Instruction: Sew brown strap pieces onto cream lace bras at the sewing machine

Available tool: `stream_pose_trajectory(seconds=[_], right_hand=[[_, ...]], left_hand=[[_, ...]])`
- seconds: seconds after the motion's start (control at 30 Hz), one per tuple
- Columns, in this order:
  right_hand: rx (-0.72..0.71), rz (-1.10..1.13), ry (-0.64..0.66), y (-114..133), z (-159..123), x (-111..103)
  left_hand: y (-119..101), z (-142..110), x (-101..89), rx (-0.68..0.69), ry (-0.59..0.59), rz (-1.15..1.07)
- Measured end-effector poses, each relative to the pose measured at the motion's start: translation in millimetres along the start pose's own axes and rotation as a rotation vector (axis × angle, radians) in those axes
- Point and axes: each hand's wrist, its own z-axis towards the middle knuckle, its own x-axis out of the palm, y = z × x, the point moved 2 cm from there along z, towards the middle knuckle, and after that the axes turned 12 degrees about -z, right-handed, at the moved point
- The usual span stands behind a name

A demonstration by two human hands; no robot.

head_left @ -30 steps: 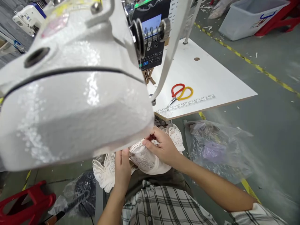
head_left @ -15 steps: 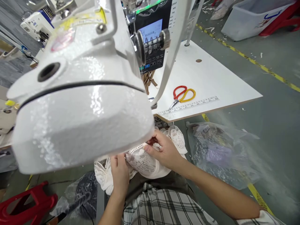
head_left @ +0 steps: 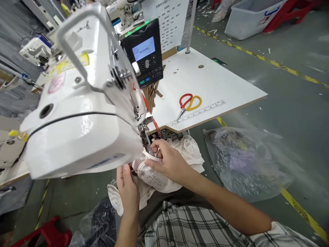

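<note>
A white lace bra (head_left: pixel 159 178) lies bunched below the sewing machine's needle end, hanging over my lap. My left hand (head_left: pixel 128 188) pinches its edge from the left, with the fingertips partly behind the machine head (head_left: pixel 82 144). My right hand (head_left: pixel 171 163) is closed on the bra's edge close to the presser foot (head_left: pixel 147 137), thumb and fingers around a narrow pale band (head_left: pixel 152 156). The machine head hides part of the fabric between my hands.
Red-and-yellow-handled scissors (head_left: pixel 187 104) lie beside a printed ruler scale (head_left: pixel 203 111) on the white table (head_left: pixel 221 80). Brown strips (head_left: pixel 150 96) sit under the control panel (head_left: pixel 144 55). A clear plastic bag (head_left: pixel 244 164) is on the floor at right, a red stool (head_left: pixel 48 233) at lower left.
The view has shifted, so the machine head looks smaller and the presser foot area has come into sight. Both hands still hold the bra; the pale band now shows at the right hand.
</note>
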Motion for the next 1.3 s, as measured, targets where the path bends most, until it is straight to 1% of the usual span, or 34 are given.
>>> stream_pose_trajectory(seconds=[0.1,0.17,0.2,0.3,0.37,0.43,0.5,0.57,0.6,0.67,0.77,0.83,0.9,0.97,1.07,1.13,1.17,1.2,1.23,1.27,1.3], right_hand=[[0.063,0.055,0.038,-1.9,-4.7,-6.0],[0.097,0.113,0.094,-7.4,-12.5,-11.7],[0.099,0.151,0.124,-10.4,-17.7,-14.9],[0.050,0.258,0.177,-15.7,-36.0,-25.5],[0.002,0.243,0.164,-15.5,-48.9,-31.3],[-0.038,0.108,0.135,-14.1,-61.3,-34.1],[-0.099,-0.104,0.097,-13.2,-72.4,-34.0],[-0.187,-0.322,0.025,-14.2,-81.6,-33.0],[-0.233,-0.412,-0.033,-15.5,-85.4,-33.0],[-0.316,-0.526,-0.193,-18.8,-92.0,-34.8],[-0.418,-0.566,-0.412,-22.1,-100.5,-39.5],[-0.493,-0.562,-0.483,-21.3,-105.8,-40.5],[-0.558,-0.559,-0.505,-19.0,-110.6,-38.8],[-0.594,-0.556,-0.503,-16.8,-114.7,-35.6],[-0.611,-0.559,-0.485,-15.5,-118.9,-31.1],[-0.597,-0.570,-0.462,-15.0,-120.1,-29.5],[-0.569,-0.567,-0.429,-14.5,-120.1,-28.9],[-0.523,-0.547,-0.365,-13.9,-119.6,-28.0],[-0.459,-0.498,-0.263,-13.1,-118.9,-26.4],[-0.382,-0.412,-0.121,-12.1,-118.6,-23.6],[-0.303,-0.289,0.050,-10.7,-119.1,-19.4]], left_hand=[[-7.6,-12.3,-0.1,0.047,0.084,0.034],[-10.3,-22.3,-2.6,0.026,0.188,0.078],[-10.2,-26.6,-3.7,-0.009,0.249,0.099],[-5.3,-34.5,-1.1,-0.178,0.436,0.112],[-2.8,-36.7,7.4,-0.306,0.535,0.026],[-4.7,-39.5,19.1,-0.437,0.610,-0.116],[-12.3,-44.7,29.1,-0.535,0.652,-0.272],[-24.2,-52.6,33.1,-0.540,0.650,-0.426],[-30.3,-57.6,31.9,-0.512,0.633,-0.498],[-40.4,-68.9,23.7,-0.414,0.586,-0.599],[-44.3,-87.5,2.6,-0.292,0.532,-0.646],[-40.2,-99.1,-11.5,-0.237,0.528,-0.633],[-33.9,-109.4,-22.8,-0.189,0.545,-0.605],[-28.1,-117.6,-31.2,-0.133,0.554,-0.582],[-23.9,-126.0,-38.8,-0.065,0.548,-0.565],[-26.7,-128.5,-41.2,-0.035,0.537,-0.566],[-30.3,-128.3,-41.6,-0.030,0.532,-0.566],[-35.1,-126.7,-41.5,-0.035,0.517,-0.563],[-41.0,-123.3,-41.1,-0.044,0.489,-0.556],[-47.6,-117.9,-40.4,-0.055,0.449,-0.540],[-54.0,-110.5,-39.5,-0.071,0.395,-0.519]])
